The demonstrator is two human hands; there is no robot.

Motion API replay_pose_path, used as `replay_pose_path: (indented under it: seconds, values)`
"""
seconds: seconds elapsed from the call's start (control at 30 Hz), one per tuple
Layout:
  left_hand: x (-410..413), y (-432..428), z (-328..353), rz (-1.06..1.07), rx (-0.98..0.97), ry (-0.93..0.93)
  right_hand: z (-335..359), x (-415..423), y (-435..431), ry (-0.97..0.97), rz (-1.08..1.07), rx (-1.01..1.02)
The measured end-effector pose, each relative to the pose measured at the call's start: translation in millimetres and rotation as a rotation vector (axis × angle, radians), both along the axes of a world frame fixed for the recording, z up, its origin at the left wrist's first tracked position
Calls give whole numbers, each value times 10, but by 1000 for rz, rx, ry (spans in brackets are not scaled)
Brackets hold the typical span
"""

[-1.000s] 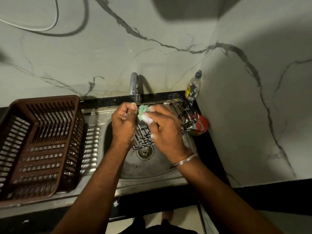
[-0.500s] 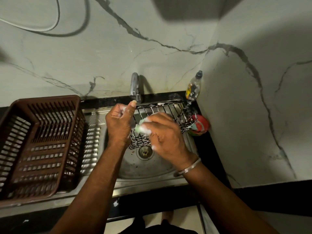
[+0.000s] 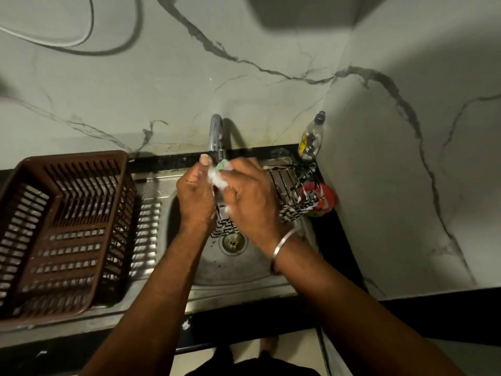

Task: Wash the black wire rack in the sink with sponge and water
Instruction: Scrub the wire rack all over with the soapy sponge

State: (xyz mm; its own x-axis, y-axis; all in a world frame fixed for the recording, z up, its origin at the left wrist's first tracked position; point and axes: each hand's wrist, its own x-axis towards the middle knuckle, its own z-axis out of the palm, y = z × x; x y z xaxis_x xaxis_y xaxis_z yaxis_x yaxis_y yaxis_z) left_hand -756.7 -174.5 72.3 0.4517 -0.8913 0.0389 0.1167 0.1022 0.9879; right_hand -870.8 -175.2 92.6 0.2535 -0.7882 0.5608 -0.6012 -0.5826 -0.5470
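A brown plastic basket [image 3: 62, 229] stands at the left on the ribbed draining board of the steel sink [image 3: 235, 275]; it is well apart from the hands; to its right lies the basin, with the drain [image 3: 233, 241] just below the wrists. The left hand [image 3: 195, 194] is over the basin with its thumb raised and its fingers curled; its grip is clamped on the left end of the black wire rack [image 3: 292, 191], though the back of the hand hides the contact itself. Just above and between the two hands hangs the tap [image 3: 216, 137], its spout right over the knuckles. Under it is the sponge [image 3: 219, 175], green and white with foam; the right hand [image 3: 252, 196] has its grip pinched tight around the sponge and presses it against the rack close beside the left thumb; a metal bangle [image 3: 282, 245] circles the right wrist. The rack is held tilted over the basin and runs from behind the hands to the sink's right edge; white suds cling to its wires. At the far right, on the dark tabletop by the marble wall, a clear bottle [image 3: 311, 137] stands upright in the corner; a red container [image 3: 324, 199] sits just behind the rack's right end.
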Motion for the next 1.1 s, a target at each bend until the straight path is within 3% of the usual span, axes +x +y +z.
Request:
replay_pose_path:
  seconds: [0.13,0.2,0.3,0.47,0.6,0.73,0.87,1.0,1.1]
  values:
    - [99,-17,-35,63,67,73,-64,-176,184,160,363,-95]
    - [83,-9,-38,78,64,38,-46,-258,15,116,262,-106]
    - [22,11,-14,53,63,-31,2,-207,-153,-31,-90,-5]
    - [105,-63,14,50,69,52,-53,-308,30,168,295,-91]
    - [118,-112,7,59,78,20,-45,-384,-117,101,-42,4]
    - [151,-124,9,55,55,10,-108,-413,-3,165,174,-66]
    - [146,-152,-8,80,76,10,-173,-484,8,92,0,-66]
    - [249,-172,-69,107,66,15,-267,-524,114,104,180,-157]
    - [236,-179,-94,93,89,7,-180,-553,-99,-47,-92,-110]
